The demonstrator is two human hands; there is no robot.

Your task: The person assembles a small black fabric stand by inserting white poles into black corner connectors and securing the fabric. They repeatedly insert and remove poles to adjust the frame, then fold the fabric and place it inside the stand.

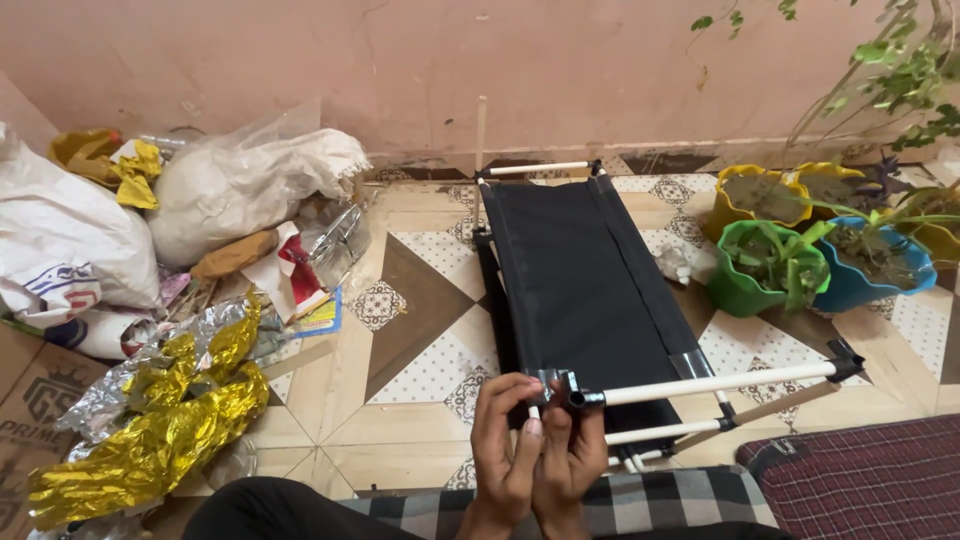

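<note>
Both hands, left hand (503,440) and right hand (572,445), clench the black corner connector (562,386) joining a white rod (720,383) to the black fabric rack (580,290) on the tiled floor (410,330), likely needing firm pressing.

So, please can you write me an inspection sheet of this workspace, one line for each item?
Surface: patterned tile floor, beige and brown.
Job's things: black fabric shelf frame with white rods; black corner connector at the near end.
Clutter: gold and silver foil, white sacks, cardboard box, papers at left.
Hands: left hand and right hand both pinch the connector.
Cables: nothing seen.
Surroundings: pink wall; potted plants at right; checked cloth near the person.
</note>
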